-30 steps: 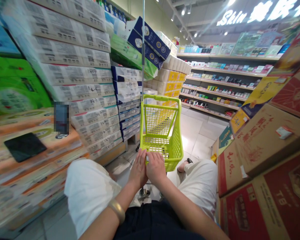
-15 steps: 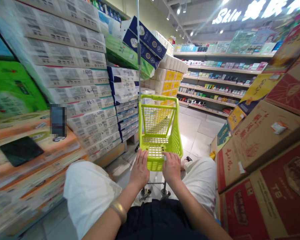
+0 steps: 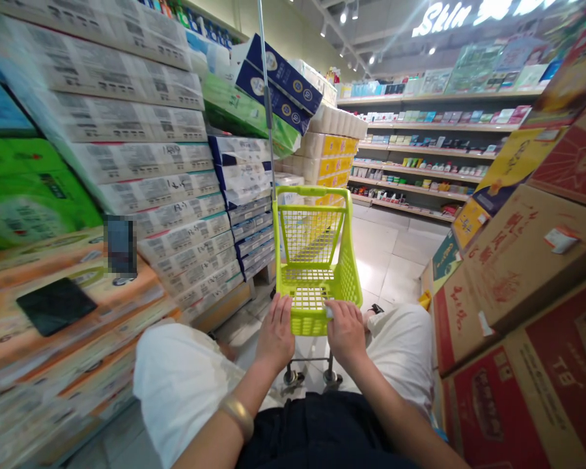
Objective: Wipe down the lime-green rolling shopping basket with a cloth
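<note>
A small lime-green shopping cart [image 3: 317,260] stands in the aisle right in front of me, its basket empty. My left hand [image 3: 275,332] rests on the near left edge of the basket, fingers together and curled over the rim. My right hand [image 3: 344,329] grips the near right edge the same way. A gold bangle [image 3: 237,413] sits on my left wrist. A thin metal pole [image 3: 267,98] rises from the cart's left side. My knees in white trousers show on both sides of the cart's wheels [image 3: 312,376].
Stacked packs of tissue and paper rolls [image 3: 141,163] wall the left side, with a dark flat phone-like object [image 3: 56,305] lying on an orange pack. Red and brown cartons [image 3: 517,293] rise on the right. Tiled floor [image 3: 395,260] leads to product shelves [image 3: 420,169] ahead.
My hands went from pressed together at the middle of the cart's near edge to apart, one on each side. The cart sits slightly closer and straighter.
</note>
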The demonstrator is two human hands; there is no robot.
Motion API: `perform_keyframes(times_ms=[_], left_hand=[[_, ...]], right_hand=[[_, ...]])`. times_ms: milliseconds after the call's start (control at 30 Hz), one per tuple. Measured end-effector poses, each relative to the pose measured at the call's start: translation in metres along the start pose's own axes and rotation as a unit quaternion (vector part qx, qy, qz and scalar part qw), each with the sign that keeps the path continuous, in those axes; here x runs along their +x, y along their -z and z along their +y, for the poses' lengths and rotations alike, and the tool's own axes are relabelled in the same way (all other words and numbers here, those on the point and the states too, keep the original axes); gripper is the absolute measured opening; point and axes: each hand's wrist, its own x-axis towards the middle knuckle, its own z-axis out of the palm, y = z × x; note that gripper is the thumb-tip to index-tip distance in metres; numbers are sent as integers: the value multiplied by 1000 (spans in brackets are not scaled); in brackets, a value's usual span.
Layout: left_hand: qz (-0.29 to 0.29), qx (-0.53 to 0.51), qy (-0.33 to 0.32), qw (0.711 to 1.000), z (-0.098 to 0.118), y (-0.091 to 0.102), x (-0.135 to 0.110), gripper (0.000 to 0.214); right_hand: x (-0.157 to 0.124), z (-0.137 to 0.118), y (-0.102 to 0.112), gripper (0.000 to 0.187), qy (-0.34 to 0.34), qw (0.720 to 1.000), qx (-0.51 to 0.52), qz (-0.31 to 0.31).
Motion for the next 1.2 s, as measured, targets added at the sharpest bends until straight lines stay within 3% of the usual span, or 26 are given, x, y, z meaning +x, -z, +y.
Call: perform_keyframes(times_ms=[67, 167, 367, 533, 733, 833, 1033, 1100, 1200], left_hand=[[9, -4, 10, 1000, 3, -3, 0, 80], [20, -2, 22, 1000, 6, -9, 0, 79], [23, 42, -8, 999, 1, -9, 0, 72], [4, 29, 7, 1000, -5, -2, 0, 72], [5, 6, 17, 1000, -1, 2, 2, 75], [11, 0, 22, 1000, 2, 1, 2, 74], [29, 37, 4, 999, 1, -4, 0, 71], [30, 44, 0, 999, -2, -4, 0, 71], [18, 29, 2, 999, -3, -1, 0, 72]], right_hand=[[-1, 4, 0, 43, -20, 1000, -8, 17], [5, -14, -7, 42, -29, 999, -9, 13], [20, -61, -28, 32, 40, 998, 12, -40], [11, -37, -17, 43, 45, 998, 21, -33], [-5, 6, 1, 42, -52, 997, -33, 54], [-4, -4, -6, 44, -52, 996, -32, 58], [11, -52, -30, 47, 45, 999, 23, -11], [12, -55, -32, 46, 56, 998, 32, -17], [8, -41, -26, 48, 50, 998, 31, -7]])
